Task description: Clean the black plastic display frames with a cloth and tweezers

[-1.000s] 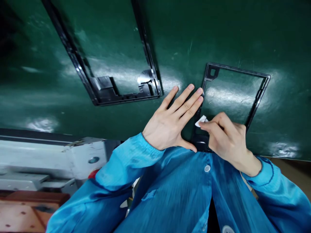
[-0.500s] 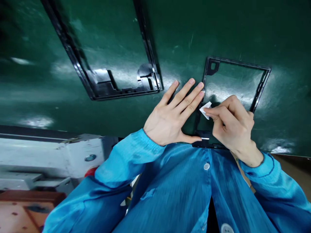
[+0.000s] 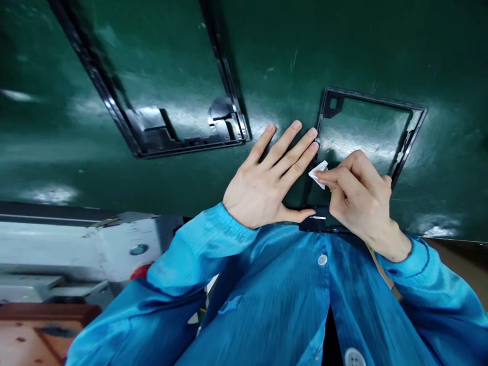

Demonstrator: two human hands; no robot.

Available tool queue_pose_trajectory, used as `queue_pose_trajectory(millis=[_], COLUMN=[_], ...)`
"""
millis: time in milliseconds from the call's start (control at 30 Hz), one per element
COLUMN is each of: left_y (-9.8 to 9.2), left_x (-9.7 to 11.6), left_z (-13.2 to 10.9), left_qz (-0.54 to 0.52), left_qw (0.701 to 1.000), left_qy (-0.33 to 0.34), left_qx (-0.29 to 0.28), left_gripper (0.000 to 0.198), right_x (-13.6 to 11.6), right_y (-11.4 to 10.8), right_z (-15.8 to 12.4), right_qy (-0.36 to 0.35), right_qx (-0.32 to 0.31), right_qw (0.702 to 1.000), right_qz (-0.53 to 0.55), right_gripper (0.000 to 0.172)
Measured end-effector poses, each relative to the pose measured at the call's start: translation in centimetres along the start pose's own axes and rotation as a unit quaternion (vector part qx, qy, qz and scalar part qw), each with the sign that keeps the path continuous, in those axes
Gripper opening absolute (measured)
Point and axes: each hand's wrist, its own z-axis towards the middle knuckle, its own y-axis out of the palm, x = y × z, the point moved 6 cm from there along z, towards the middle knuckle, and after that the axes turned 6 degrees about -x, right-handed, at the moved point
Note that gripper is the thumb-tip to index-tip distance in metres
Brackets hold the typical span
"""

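A black rectangular plastic frame [image 3: 375, 100] lies on the green table in front of my body. My left hand [image 3: 269, 180] rests flat with its fingers spread, the fingertips touching the frame's left side and the thumb near its lower left corner. Between the thumb and fingers of my right hand [image 3: 360, 195] is a small folded white piece [image 3: 319, 174], perhaps paper or cloth. It sits at the frame's left bar, just below my left fingertips. My right hand and wrist hide part of the frame's lower right.
A larger black plastic frame [image 3: 190, 148] lies on the green table [image 3: 274, 61] at the upper left. Beyond the table's near edge on the left are a white machine part [image 3: 122, 246], a red round thing [image 3: 140, 271] and a reddish-brown block [image 3: 46, 325].
The view has shifted slightly, so the larger frame appears a little further left. My right hand, with the white piece, has moved slightly left. My left hand keeps its place on the frame.
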Motion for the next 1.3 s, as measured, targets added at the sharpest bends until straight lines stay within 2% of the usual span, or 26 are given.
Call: queue_pose_trajectory(millis=[233,433,567,700,833,1067,1300], left_y=[-0.1,-0.1,-0.1,0.1,0.3,0.6,0.7], left_x=[0.0,0.1,0.4,0.7,1.0,1.7,1.9], left_z=[0.0,0.0,-0.1,-0.2,-0.3,-0.5,-0.7], left_qz=[0.004,0.028,0.048,0.082,0.100,0.129,0.115], left_qw=[1.000,0.999,0.999,0.996,0.995,0.991,0.993], left_qy=[-0.004,-0.017,-0.004,-0.004,-0.012,-0.023,-0.034], left_qx=[0.003,-0.023,0.001,0.018,0.015,0.011,0.012], left_gripper=[0.105,0.105,0.106,0.108,0.107,0.092,0.083], right_x=[-1.3,-2.3,-1.3,-0.1,0.7,1.6,3.1], right_y=[0.4,0.5,0.4,0.2,0.2,-0.4,-0.7], right_z=[-1.6,-2.7,-1.2,0.6,1.6,2.8,5.1], right_qy=[-0.009,-0.033,-0.025,-0.024,-0.017,-0.018,0.003], right_qx=[-0.043,-0.063,-0.031,0.001,-0.003,0.000,0.009], right_qw=[0.999,0.997,0.999,0.999,0.999,0.998,0.995], right_qz=[0.010,0.018,-0.025,-0.048,-0.050,-0.063,-0.101], right_gripper=[0.023,0.027,0.027,0.034,0.034,0.033,0.032])
